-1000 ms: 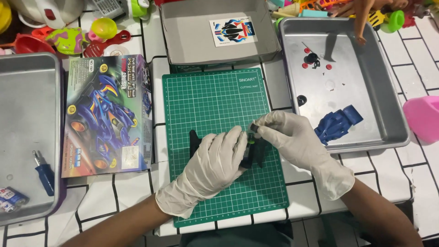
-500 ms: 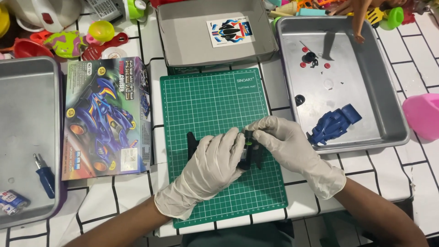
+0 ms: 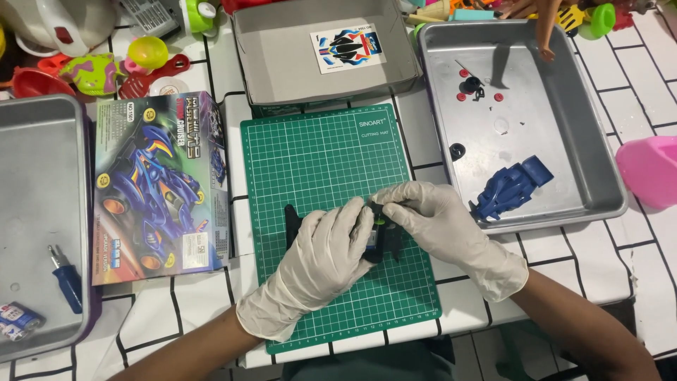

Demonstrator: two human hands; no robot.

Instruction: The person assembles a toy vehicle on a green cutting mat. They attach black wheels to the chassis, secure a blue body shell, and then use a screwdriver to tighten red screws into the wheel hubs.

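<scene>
Both hands wear white gloves and meet over a green cutting mat (image 3: 317, 155). My left hand (image 3: 321, 257) and my right hand (image 3: 434, 222) together grip a small black toy car chassis (image 3: 381, 236) with a green part showing on top. A black end of the chassis (image 3: 291, 220) sticks out left of my left hand. Most of it is hidden by the fingers. The blue toy car body (image 3: 511, 187) lies apart in the metal tray (image 3: 599, 162) on the right.
The kit's box (image 3: 155, 183) with a car picture lies left of the mat. A left metal tray (image 3: 35, 169) holds a blue screwdriver (image 3: 67, 279) and batteries (image 3: 17, 317). The grey box lid (image 3: 282, 63) holds a sticker sheet (image 3: 349, 48). Small wheels (image 3: 469, 86) lie in the right tray. Toys crowd the back; a pink tub (image 3: 649, 169) stands right.
Both hands stay on the chassis over the mat; the fingers have shifted only slightly. The camera view has drifted a little.
</scene>
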